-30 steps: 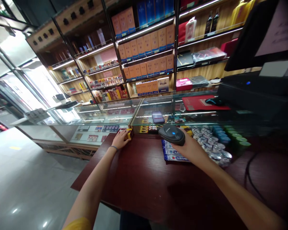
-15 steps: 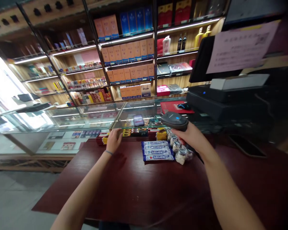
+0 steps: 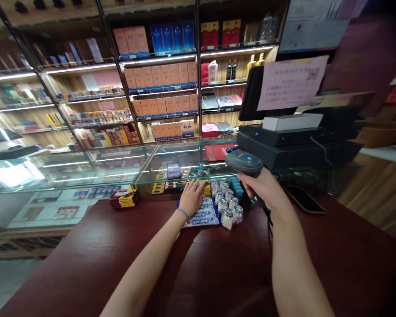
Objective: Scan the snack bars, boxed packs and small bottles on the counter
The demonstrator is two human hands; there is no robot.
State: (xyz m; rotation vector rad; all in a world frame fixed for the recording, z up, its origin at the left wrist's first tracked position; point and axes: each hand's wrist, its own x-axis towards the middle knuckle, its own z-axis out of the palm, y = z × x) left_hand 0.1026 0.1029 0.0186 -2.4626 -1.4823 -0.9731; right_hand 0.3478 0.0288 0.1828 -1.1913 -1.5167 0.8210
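My right hand (image 3: 265, 191) is wrapped round the handle of a dark barcode scanner (image 3: 243, 161), held up over the table's far side. My left hand (image 3: 190, 198) reaches over blue-and-white snack packets (image 3: 203, 215), fingers stretched out and apart. Its fingertips are near a stack of yellow packets (image 3: 206, 189); whether they touch is unclear. Between my hands stand several small glass jars (image 3: 228, 215) with pale contents and silvery lids. Teal packs (image 3: 236, 187) stand behind them. Dark red and yellow packets (image 3: 123, 198) lie stacked at the table's left.
A glass display counter (image 3: 145, 178) borders the far side of the dark red table (image 3: 119, 259). A phone (image 3: 304, 199) lies at the right, in front of a monitor (image 3: 251, 94) on a black base. Shelves of boxed goods (image 3: 161, 77) line the wall.
My left hand has moved right, from beside the left packet stack to over the snack packets. The scanner stays in my right hand. The view has turned to the right.
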